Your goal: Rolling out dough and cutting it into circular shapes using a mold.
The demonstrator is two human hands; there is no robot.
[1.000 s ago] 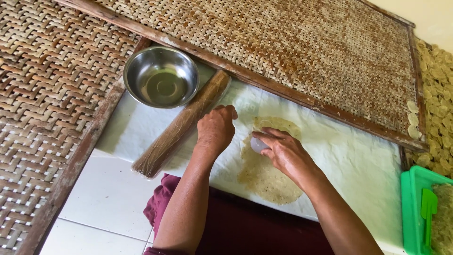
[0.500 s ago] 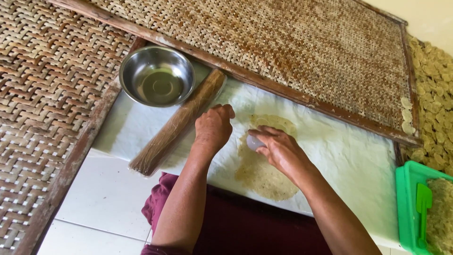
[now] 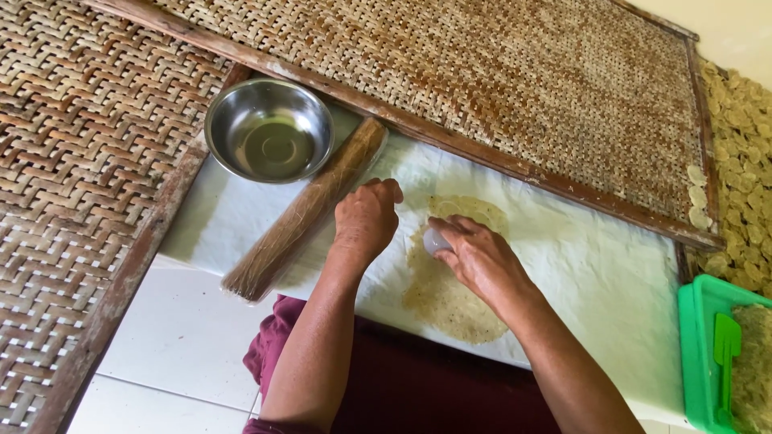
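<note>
Little has moved since the earlier frames: both hands stay over the flattened dough at the centre of the frame, and the view has only drifted slightly. The right hand (image 3: pixel 481 259) is closed around a small pale round object (image 3: pixel 435 240), pressing it down on the upper part of the thin, grainy dough sheet (image 3: pixel 447 299), which lies on a white cloth (image 3: pixel 595 265) spread over the tiled floor (image 3: pixel 185 337). The left hand (image 3: pixel 366 219) is loosely curled, holding nothing, its fingertips resting on the cloth just beside the dough's upper left edge, seemingly to steady the sheet. A long wooden roller (image 3: pixel 310 207) lies diagonally to the left of the hands, set aside within reach, its upper end near a steel bowl (image 3: pixel 269 130). Woven drying trays (image 3: pixel 498 88) fill the top and left of the frame; a green plastic basket (image 3: pixel 698 354) sits at lower right.
</note>
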